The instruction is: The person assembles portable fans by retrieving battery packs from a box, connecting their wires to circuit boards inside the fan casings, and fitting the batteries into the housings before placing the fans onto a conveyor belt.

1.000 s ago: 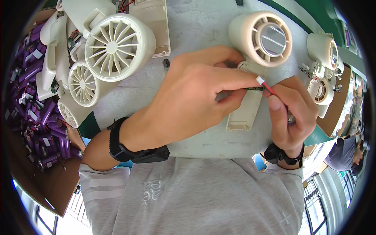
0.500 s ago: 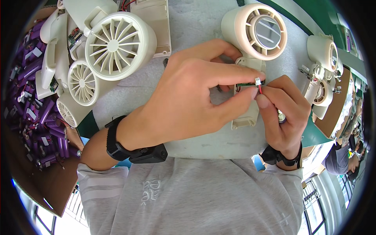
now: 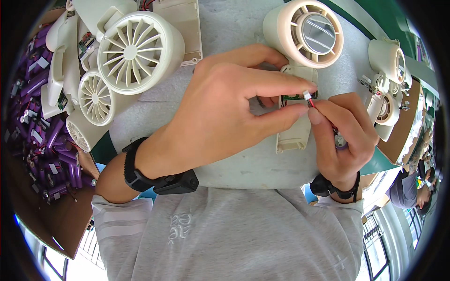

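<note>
A cream handheld fan [image 3: 300, 32] lies at the upper middle, its handle [image 3: 294, 139] pointing toward me and its back open, with a green circuit board [image 3: 291, 97] inside. My left hand [image 3: 225, 110] reaches across it, rear fingers curled against the fan's neck and handle side. Its thumb and index finger are apart, on either side of a small white plug [image 3: 307, 95]. My right hand [image 3: 344, 133] pinches the red and black wires [image 3: 311, 103] just behind that plug. A purple battery cell [image 3: 341, 145] sits in its curled fingers, mostly hidden.
More cream fans [image 3: 140, 52] are piled at the left. Beside them stands a cardboard box [image 3: 51, 225] full of purple battery cells [image 3: 44, 133]. Further fan parts [image 3: 385, 61] lie at the right near another cardboard box [image 3: 394, 136]. A person [image 3: 407, 189] is at the far right.
The left index finger and thumb have spread slightly around the plug, which tilts more to the left. My right hand has turned a little, showing more of the battery cell.
</note>
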A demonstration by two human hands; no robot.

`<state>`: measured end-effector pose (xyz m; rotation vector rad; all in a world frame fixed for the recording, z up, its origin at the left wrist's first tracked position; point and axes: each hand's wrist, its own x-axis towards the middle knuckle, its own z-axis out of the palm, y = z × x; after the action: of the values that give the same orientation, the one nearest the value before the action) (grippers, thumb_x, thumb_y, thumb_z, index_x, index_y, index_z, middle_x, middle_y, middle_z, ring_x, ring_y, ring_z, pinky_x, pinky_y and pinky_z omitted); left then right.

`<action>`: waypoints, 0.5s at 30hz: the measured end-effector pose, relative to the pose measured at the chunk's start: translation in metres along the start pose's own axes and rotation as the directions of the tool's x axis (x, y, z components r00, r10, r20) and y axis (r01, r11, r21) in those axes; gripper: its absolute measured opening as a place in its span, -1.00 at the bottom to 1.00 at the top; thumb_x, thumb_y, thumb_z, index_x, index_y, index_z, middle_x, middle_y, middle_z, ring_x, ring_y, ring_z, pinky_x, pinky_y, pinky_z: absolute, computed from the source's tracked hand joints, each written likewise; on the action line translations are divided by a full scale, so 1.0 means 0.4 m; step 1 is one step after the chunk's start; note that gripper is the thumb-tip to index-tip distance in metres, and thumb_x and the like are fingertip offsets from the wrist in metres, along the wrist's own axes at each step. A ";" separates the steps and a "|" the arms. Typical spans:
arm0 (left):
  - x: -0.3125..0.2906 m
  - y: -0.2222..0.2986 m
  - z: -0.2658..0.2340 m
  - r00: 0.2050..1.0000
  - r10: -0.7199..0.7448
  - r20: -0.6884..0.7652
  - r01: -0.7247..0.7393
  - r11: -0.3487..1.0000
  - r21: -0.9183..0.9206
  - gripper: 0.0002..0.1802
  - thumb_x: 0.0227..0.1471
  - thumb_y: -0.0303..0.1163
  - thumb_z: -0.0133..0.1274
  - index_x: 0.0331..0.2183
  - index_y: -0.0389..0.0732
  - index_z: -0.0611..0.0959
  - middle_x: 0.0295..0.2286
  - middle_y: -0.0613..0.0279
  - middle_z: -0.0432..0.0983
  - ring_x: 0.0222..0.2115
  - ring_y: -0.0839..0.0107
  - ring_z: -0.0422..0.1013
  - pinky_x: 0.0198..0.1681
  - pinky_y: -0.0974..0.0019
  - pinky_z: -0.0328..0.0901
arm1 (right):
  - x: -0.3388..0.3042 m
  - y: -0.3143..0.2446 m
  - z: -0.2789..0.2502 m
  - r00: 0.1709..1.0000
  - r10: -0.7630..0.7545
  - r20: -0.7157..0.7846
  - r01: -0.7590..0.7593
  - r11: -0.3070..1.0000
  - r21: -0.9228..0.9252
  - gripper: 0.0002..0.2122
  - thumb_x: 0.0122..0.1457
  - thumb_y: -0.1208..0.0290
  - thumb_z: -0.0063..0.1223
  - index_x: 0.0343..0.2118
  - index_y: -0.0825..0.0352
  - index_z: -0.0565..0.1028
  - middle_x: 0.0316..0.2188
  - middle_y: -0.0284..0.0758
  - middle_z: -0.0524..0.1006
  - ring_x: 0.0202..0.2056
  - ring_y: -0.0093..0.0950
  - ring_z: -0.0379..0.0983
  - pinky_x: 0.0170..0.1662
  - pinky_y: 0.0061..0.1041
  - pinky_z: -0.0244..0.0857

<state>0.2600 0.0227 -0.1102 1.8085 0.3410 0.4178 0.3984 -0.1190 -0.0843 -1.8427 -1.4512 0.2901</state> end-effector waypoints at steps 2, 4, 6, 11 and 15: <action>0.000 0.004 -0.002 0.999 -0.035 0.017 0.035 0.999 -0.031 -0.68 -0.17 -0.61 0.25 -0.25 -0.23 0.70 -0.28 0.09 0.54 -0.39 0.40 0.53 -0.37 0.45 0.41 | 0.001 0.004 -0.008 0.999 -0.042 0.025 0.041 0.999 0.025 -0.85 -0.13 0.70 0.21 -0.43 0.41 0.58 -0.56 -0.29 0.41 -0.67 -0.54 0.30 -0.64 -0.61 0.11; 0.002 -0.002 -0.004 0.999 -0.020 0.027 0.020 1.000 -0.017 -0.67 -0.18 -0.61 0.25 -0.24 -0.22 0.70 -0.28 0.09 0.54 -0.38 0.39 0.52 -0.35 0.44 0.41 | -0.001 0.004 -0.008 0.997 -0.062 0.037 0.061 0.997 0.039 -0.84 -0.13 0.70 0.21 -0.42 0.41 0.59 -0.55 -0.29 0.41 -0.67 -0.55 0.31 -0.64 -0.61 0.11; 0.004 -0.007 -0.006 0.999 0.010 0.046 -0.011 1.000 0.014 -0.63 -0.20 -0.63 0.25 -0.23 -0.20 0.70 -0.27 0.11 0.54 -0.36 0.37 0.52 -0.33 0.43 0.41 | -0.003 -0.005 -0.001 0.996 0.031 0.078 -0.033 0.999 0.021 -0.89 -0.09 0.69 0.20 -0.44 0.44 0.56 -0.53 -0.29 0.40 -0.61 -0.56 0.30 -0.57 -0.64 0.12; 0.004 -0.005 -0.005 0.998 -0.022 0.054 0.022 1.000 0.006 -0.63 -0.20 -0.64 0.24 -0.23 -0.18 0.70 -0.28 0.13 0.54 -0.34 0.36 0.51 -0.31 0.43 0.40 | -0.011 -0.007 0.008 0.990 0.097 0.101 -0.100 0.995 0.024 -0.90 -0.08 0.68 0.20 -0.45 0.45 0.55 -0.50 -0.30 0.37 -0.58 -0.57 0.29 -0.55 -0.64 0.11; 0.003 -0.006 -0.006 0.998 -0.010 0.055 0.008 1.000 0.022 -0.64 -0.19 -0.64 0.24 -0.23 -0.18 0.71 -0.30 0.13 0.53 -0.34 0.36 0.51 -0.30 0.42 0.40 | -0.010 -0.011 0.014 0.991 0.076 0.114 -0.078 0.997 0.011 -0.90 -0.08 0.68 0.20 -0.45 0.46 0.55 -0.50 -0.31 0.35 -0.58 -0.58 0.27 -0.56 -0.64 0.09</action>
<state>0.2598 0.0260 -0.1119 1.8351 0.3161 0.3585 0.3904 -0.1200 -0.0862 -1.8988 -1.4515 0.4499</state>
